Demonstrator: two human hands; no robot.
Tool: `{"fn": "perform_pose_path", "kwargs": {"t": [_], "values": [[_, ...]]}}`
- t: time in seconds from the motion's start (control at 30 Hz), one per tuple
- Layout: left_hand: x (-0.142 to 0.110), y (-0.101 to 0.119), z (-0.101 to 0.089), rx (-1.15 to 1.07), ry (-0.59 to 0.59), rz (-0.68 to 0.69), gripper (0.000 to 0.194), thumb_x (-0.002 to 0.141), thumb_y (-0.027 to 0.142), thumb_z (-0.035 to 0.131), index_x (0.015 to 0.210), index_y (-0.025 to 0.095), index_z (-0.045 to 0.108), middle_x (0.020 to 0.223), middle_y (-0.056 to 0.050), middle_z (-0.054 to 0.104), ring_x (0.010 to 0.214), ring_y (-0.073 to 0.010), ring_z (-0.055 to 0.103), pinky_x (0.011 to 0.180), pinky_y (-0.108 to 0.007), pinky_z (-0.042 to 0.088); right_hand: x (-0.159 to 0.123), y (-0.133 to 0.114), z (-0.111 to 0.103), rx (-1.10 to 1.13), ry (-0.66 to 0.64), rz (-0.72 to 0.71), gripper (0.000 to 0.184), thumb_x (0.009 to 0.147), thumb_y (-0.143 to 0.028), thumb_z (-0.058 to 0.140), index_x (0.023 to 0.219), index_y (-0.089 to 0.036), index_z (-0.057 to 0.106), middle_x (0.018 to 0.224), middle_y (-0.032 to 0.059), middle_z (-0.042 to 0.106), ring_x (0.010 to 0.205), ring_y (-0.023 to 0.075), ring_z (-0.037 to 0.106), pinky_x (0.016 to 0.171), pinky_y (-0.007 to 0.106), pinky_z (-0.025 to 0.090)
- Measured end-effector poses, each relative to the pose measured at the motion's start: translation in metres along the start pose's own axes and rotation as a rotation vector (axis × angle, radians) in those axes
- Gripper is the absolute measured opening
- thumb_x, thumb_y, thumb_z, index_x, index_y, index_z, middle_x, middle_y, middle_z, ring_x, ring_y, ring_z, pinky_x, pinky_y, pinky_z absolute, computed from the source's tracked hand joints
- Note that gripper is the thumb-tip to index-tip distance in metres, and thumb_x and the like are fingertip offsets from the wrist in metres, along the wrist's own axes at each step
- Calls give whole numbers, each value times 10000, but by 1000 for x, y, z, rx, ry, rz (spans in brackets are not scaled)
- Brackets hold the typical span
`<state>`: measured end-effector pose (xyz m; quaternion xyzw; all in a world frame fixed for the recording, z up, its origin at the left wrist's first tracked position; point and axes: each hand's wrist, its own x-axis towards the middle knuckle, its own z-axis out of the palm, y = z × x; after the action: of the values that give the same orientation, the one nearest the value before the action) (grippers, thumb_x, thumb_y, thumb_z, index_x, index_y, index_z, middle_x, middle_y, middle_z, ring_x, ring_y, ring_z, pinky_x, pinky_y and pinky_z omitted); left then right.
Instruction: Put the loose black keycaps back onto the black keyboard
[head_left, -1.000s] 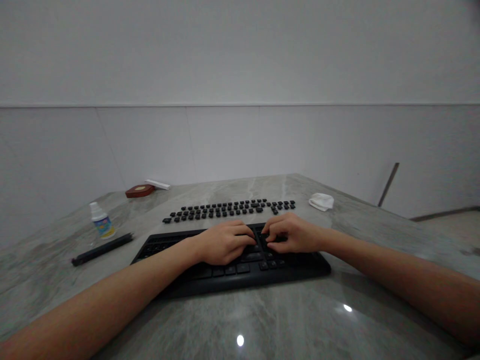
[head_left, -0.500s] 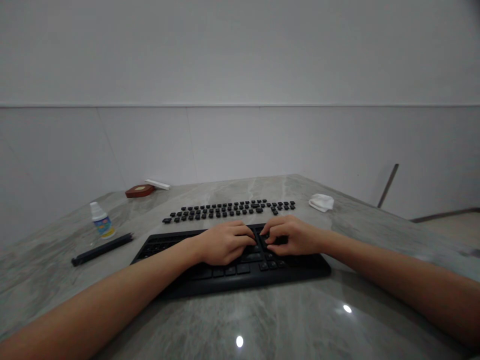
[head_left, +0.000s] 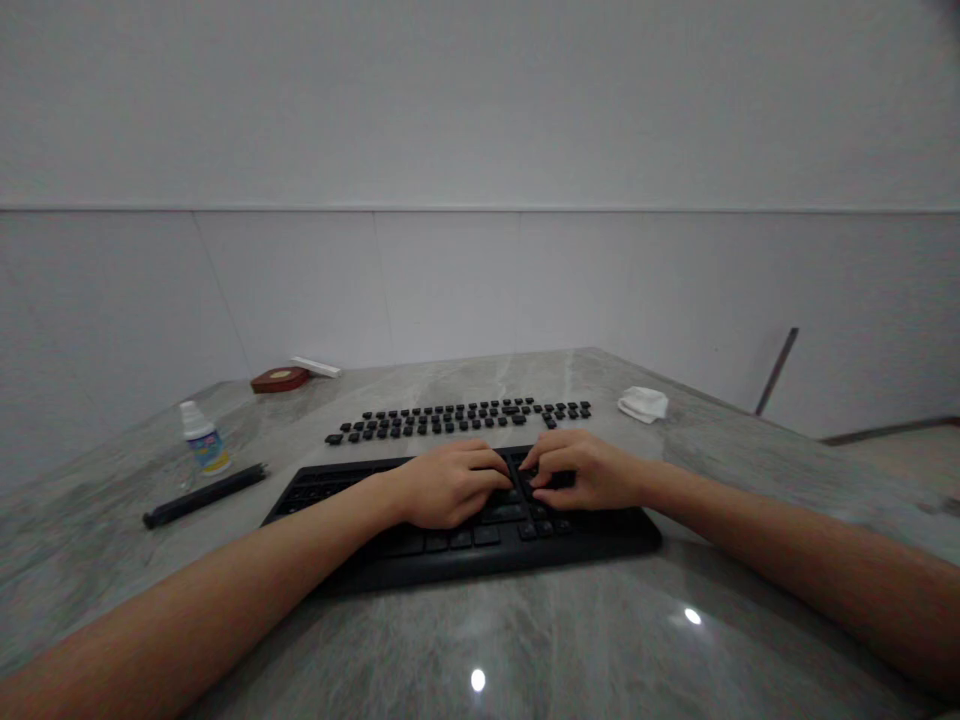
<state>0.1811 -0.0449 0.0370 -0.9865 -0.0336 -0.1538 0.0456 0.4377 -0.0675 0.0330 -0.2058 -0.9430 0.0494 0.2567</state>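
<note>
Both hands rest curled on the middle of the black keyboard (head_left: pixel 461 520), whose long axis runs left to right across the bench (head_left: pixel 525 640): left hand (head_left: pixel 450 485) pressing keys, right hand (head_left: pixel 577 470) fingertips pinched together over a key, loose keycaps (head_left: pixel 457 418) just beyond.

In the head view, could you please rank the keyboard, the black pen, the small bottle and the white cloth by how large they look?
1. Keyboard, by far the largest.
2. Black pen, long but thin.
3 and 4. Small bottle and white cloth look alike; the cloth lies farther off, so no ranking.
</note>
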Motion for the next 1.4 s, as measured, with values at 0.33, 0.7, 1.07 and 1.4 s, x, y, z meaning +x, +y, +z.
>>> {"fn": "perform_pose_path", "kwargs": {"t": [0.33, 0.7, 1.07, 1.4], "values": [[0, 0, 1, -14, -8, -9, 311, 916, 102, 393, 1147, 120, 599, 1149, -131, 634, 1034, -237, 571, 921, -382, 495, 0, 0, -2, 43, -17, 21, 102, 825, -250, 648, 815, -169, 710, 924, 79, 716, 841, 170, 664, 782, 307, 517], [0, -1, 0, -17, -20, -24, 312, 920, 117, 392, 1153, 134, 598, 1150, -132, 623, 1043, -233, 578, 944, -381, 486, 1, -9, -6, -61, -87, -12, 140, 863, -225, 606, 801, -153, 709, 1007, 100, 696, 908, 185, 643, 829, 331, 502], [2, 10, -5, -35, -51, -7, 392, 999, 271, 390, 1361, 152, 481, 1358, -112, 532, 1224, -278, 450, 1054, -431, 391, 3, -18, -12, -155, -182, -81, 169, 853, -157, 529, 830, -149, 696, 893, 82, 641, 825, 175, 596, 759, 302, 483], [7, 16, -14, -153, -107, -82, 399, 991, 331, 432, 1350, 175, 515, 1365, -102, 525, 1194, -268, 457, 1073, -422, 362, 8, -24, -16, -208, -299, -31, 226, 638, -111, 514, 786, -147, 681, 776, 45, 611, 629, 145, 541, 564, 255, 412]]}}
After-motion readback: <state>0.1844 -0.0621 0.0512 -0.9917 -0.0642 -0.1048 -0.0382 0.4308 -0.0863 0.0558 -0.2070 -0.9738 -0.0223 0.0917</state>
